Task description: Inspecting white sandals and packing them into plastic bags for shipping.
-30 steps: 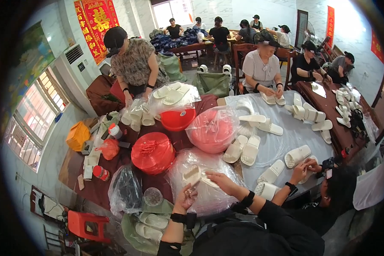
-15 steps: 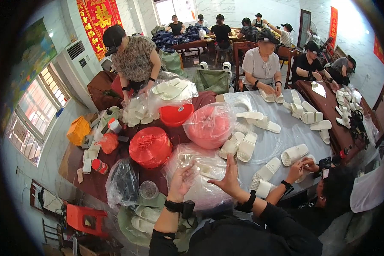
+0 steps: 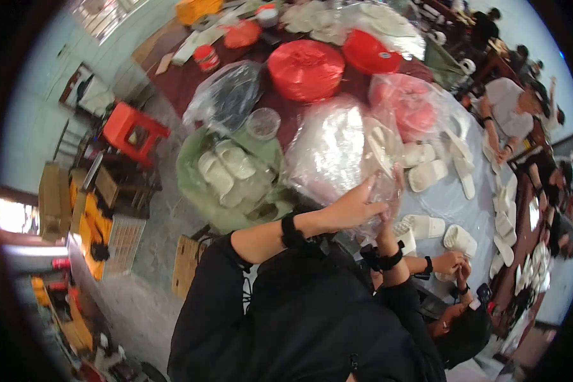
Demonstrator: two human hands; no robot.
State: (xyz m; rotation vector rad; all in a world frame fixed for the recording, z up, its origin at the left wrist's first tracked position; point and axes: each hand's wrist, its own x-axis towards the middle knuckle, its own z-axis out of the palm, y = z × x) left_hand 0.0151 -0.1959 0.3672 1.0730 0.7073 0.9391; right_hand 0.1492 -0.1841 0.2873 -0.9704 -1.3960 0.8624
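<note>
Near the middle of the bench [image 3: 184, 84], the clear plastic bag [image 3: 383, 187] is hanging between the person's two hands, and a pale slipper [image 3: 378, 145] is showing under clear film just beyond them. Whether that slipper is lying fully inside the bag, the blur is not letting me tell. The left hand [image 3: 349, 207] is reaching in from the left, its fingers seemingly pinching the bag's near part. The right hand [image 3: 392, 202] is standing along the right side, its fingers partly behind the film, so I cannot tell whether they are pressing together. To the left, a glossy heap of clear plastic [image 3: 325, 148] is lying beside the slipper; farther off, a red roll [image 3: 305, 71] is standing.

The bag is looking thin, limp and very light, likely slippery and prone to clinging or tearing if pulled sharply. A soft pinch at its edge, with both hands spreading the film, should be suiting it best. The slipper is appearing light, smooth and springy, probably bending without breaking; its sole edges or broad strap should be giving the surest hold, whereas gripping film alone may be letting it slide.
</note>
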